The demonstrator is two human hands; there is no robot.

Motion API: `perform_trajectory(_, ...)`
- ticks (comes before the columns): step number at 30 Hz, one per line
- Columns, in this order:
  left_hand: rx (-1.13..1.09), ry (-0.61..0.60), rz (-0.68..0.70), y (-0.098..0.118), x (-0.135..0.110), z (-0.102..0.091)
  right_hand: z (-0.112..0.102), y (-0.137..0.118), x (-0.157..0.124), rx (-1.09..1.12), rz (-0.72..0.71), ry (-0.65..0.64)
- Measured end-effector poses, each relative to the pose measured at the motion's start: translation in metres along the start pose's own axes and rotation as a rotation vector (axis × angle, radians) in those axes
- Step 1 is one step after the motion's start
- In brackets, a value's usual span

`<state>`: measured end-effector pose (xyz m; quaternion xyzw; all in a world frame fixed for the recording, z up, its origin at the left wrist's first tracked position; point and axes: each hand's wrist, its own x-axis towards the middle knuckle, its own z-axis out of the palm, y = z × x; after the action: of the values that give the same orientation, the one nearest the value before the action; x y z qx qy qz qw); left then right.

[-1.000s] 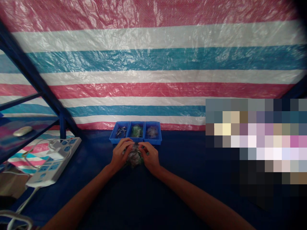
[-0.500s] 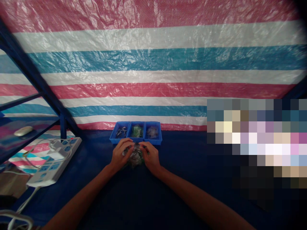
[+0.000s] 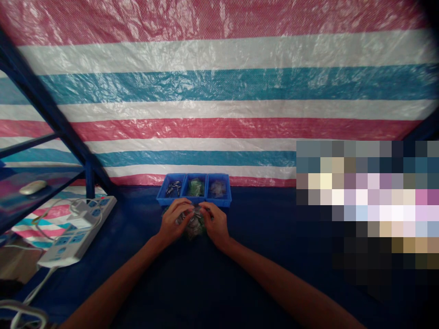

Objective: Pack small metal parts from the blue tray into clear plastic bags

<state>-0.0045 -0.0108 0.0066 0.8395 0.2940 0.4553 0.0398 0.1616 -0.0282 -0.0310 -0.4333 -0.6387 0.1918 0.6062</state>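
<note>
In front of the blue three-part tray (image 3: pixel 219 202), a loose heap of small parts (image 3: pixel 195 227) lies on the dark blue table. Clear and green plastic bits show in it, with some metallic glints; single pieces are too small to make out. My left hand (image 3: pixel 173 222) curls round the heap's left side, thumb and fingertips drawn together at its top. From the right, my right hand (image 3: pixel 215 225) closes on it the same way, its fingers bent inward. Only a narrow gap separates the two sets of fingertips. What lies under the fingers is hidden.
Metal pins (image 3: pixel 173 188) fill the tray's left compartment, green pieces (image 3: pixel 195 188) the middle, clear pieces (image 3: pixel 217 188) the right. A white power strip (image 3: pixel 77 233) with plugs and cables stands at left. A computer mouse (image 3: pixel 33 187) rests beyond the frame bar. Striped sheeting (image 3: pixel 206 128) hangs behind.
Both hands stay at the heap. My left fingertips have shifted slightly to the right, and the parts between the hands have moved a little.
</note>
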Motion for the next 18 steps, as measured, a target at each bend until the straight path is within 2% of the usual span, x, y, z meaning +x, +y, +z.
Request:
perform_trajectory(13, 0.02, -0.025, -0.046, -0.0034, 0.0001, 0.0029, -0.0005, 0.0021, -0.0007, 0.033, 0.025, 0.022)
perform_trajectory(18, 0.037, -0.093, -0.081, -0.0031, 0.0018, 0.0031, -0.0001, 0.0045, -0.0011, 0.043, 0.041, 0.038)
